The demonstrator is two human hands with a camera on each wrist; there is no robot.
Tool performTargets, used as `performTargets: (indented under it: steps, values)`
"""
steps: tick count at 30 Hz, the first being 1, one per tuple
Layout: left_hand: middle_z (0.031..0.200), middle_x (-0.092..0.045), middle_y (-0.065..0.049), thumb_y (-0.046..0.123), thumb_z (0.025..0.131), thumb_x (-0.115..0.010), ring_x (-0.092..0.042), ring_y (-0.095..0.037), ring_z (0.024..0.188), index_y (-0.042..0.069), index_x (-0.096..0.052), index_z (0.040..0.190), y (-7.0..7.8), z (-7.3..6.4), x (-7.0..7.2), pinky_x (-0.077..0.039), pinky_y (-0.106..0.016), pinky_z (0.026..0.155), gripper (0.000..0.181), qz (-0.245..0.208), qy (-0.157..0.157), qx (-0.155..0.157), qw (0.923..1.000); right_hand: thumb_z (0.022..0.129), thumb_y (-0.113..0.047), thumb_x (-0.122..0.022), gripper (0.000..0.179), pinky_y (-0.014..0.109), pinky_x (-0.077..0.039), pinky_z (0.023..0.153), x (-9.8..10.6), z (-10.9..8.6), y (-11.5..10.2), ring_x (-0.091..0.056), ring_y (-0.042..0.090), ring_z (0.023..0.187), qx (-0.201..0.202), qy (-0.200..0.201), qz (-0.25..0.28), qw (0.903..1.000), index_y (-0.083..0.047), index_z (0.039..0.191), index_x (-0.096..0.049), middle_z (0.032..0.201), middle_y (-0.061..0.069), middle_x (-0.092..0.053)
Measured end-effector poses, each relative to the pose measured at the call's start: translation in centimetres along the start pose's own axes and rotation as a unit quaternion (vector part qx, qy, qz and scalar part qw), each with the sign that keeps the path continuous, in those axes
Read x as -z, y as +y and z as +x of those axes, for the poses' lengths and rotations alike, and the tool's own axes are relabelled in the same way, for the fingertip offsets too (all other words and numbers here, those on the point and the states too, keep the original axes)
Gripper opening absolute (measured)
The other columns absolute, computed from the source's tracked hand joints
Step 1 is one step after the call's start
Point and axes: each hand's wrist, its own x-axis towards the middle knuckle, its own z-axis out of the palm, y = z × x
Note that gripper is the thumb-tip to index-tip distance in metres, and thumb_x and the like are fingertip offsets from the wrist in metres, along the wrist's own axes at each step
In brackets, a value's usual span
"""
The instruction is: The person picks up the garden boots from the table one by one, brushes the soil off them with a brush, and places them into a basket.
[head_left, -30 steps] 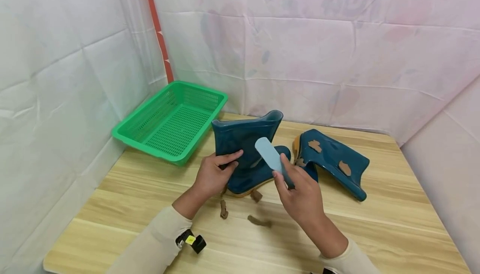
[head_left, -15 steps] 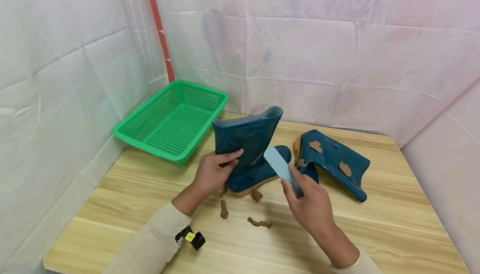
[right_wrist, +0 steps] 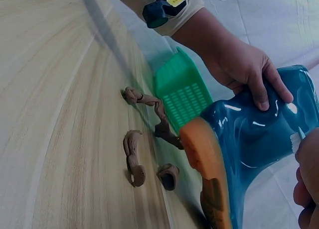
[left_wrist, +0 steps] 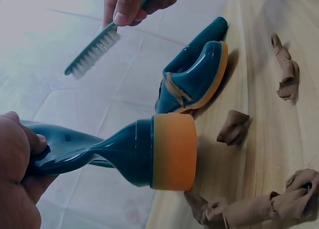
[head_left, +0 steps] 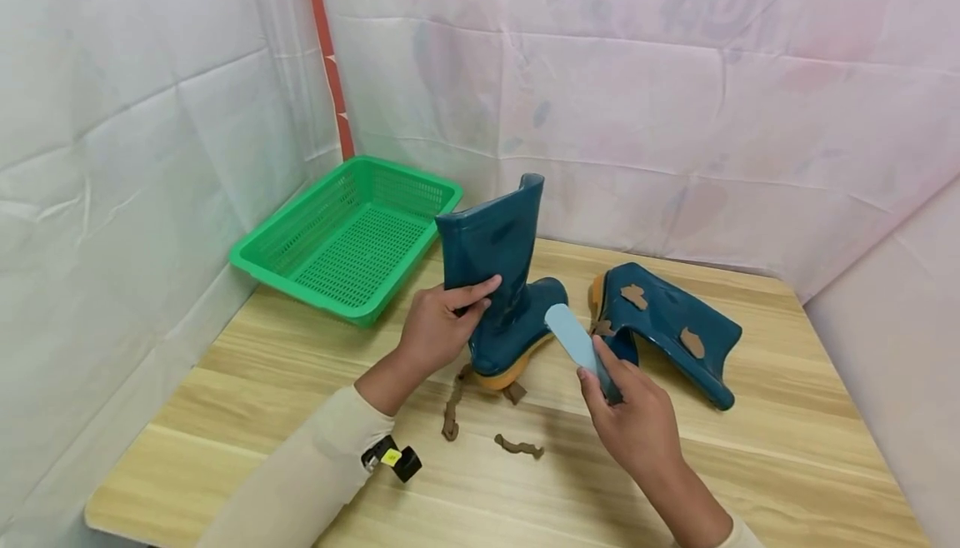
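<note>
My left hand (head_left: 437, 327) grips the shaft of a teal rubber boot (head_left: 487, 252) at its back, thumb and fingers pinching the material. The boot stands nearly upright, its orange sole (left_wrist: 174, 152) partly tilted off the table. In my right hand (head_left: 637, 419) is a light-blue brush (head_left: 572, 336), held by its handle just right of the boot's toe. White bristles (left_wrist: 95, 57) show on it in the left wrist view; they are apart from the boot. A second teal boot (head_left: 667, 319) lies on its side at the right, with brown clay-like patches (head_left: 693, 342) on it.
Brown clay-like strips (head_left: 519, 446) and a small lump (head_left: 514, 392) lie on the wooden table (head_left: 300, 448) in front of the held boot. A green perforated basket (head_left: 352, 306) sits at the back left. White sheeting (head_left: 615, 107) hangs behind and at both sides.
My left hand has raised and turned the boot more upright, its shaft now higher and narrower in view. My right hand has drawn the brush to the right and down, away from the shaft.
</note>
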Motion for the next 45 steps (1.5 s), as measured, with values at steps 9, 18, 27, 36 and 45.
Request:
performTargets:
  steps: [9,18,27,36,45]
  values:
    - [0.050,-0.048,0.002,-0.005,0.088,-0.076,-0.027,-0.002,0.045,0.012,-0.076,0.122,0.0,0.3,0.8,-0.031,-0.027,0.043,0.037,0.021,0.026,-0.037,0.9988,0.085,-0.005,-0.082,0.052,0.022,-0.034,0.046,-0.2,-0.5,-0.1,-0.046,0.007,0.058,0.006,-0.027,0.009,0.9996,-0.001,0.134,-0.067,0.083,0.008,-0.069]
    - [0.065,-0.068,-0.005,-0.005,0.088,-0.077,-0.035,-0.003,0.044,0.009,-0.077,0.120,0.6,1.2,2.2,-0.032,-0.027,0.043,0.035,0.009,0.049,-0.065,0.9966,0.084,-0.010,-0.084,0.051,0.020,-0.039,0.051,-0.5,-1.0,0.0,-0.050,0.003,0.065,0.065,-0.095,0.023,0.9930,-0.006,0.133,-0.070,0.092,0.005,-0.073]
    - [0.058,-0.048,-0.002,-0.007,0.088,-0.075,-0.028,-0.007,0.042,0.008,-0.077,0.119,1.6,2.1,3.4,-0.031,-0.029,0.043,0.034,0.020,0.051,-0.084,0.9950,0.084,-0.011,-0.084,0.050,0.020,-0.039,0.051,-0.3,-1.0,-0.1,-0.051,0.003,0.065,0.066,-0.101,0.017,0.9925,-0.007,0.132,-0.070,0.091,0.003,-0.074]
    - [0.047,-0.034,0.005,-0.008,0.087,-0.076,-0.025,-0.011,0.041,0.008,-0.078,0.118,1.5,2.9,4.5,-0.026,-0.030,0.042,0.035,0.050,0.047,-0.111,0.9914,0.084,-0.010,-0.084,0.050,0.019,-0.034,0.048,-0.3,-1.2,0.2,-0.043,-0.002,0.059,0.055,-0.090,0.013,0.9943,-0.006,0.131,-0.070,0.087,0.002,-0.072]
    - [0.046,-0.034,0.003,-0.009,0.088,-0.075,-0.025,-0.013,0.041,0.006,-0.078,0.117,1.4,4.1,6.2,-0.025,-0.031,0.042,0.033,0.065,0.049,-0.130,0.9881,0.085,-0.013,-0.084,0.048,0.019,-0.032,0.046,-0.1,-1.6,0.5,-0.039,-0.003,0.057,0.033,-0.092,-0.001,0.9952,-0.007,0.131,-0.071,0.083,-0.002,-0.068]
